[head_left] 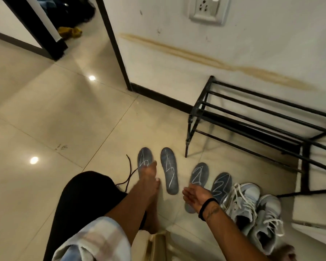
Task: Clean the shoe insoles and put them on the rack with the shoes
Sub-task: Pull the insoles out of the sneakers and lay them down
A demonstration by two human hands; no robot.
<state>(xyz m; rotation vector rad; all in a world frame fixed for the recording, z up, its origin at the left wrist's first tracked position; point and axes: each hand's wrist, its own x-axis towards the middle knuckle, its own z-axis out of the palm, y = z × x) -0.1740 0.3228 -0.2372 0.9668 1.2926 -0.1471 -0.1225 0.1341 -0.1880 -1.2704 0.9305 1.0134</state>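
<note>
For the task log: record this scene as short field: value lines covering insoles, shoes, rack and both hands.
insoles: four grey insoles on the floor, chalk-like scribbles on each, far-left insole, second insole, third insole, fourth insole
shoes: pair of light sneakers on the floor, right of the insoles
rack: black metal rack against the wall, nothing visible on its bars
left hand: left hand reaches over the far-left insole, blurred, grip unclear
right hand: right hand open, palm up, over the third insole
</note>
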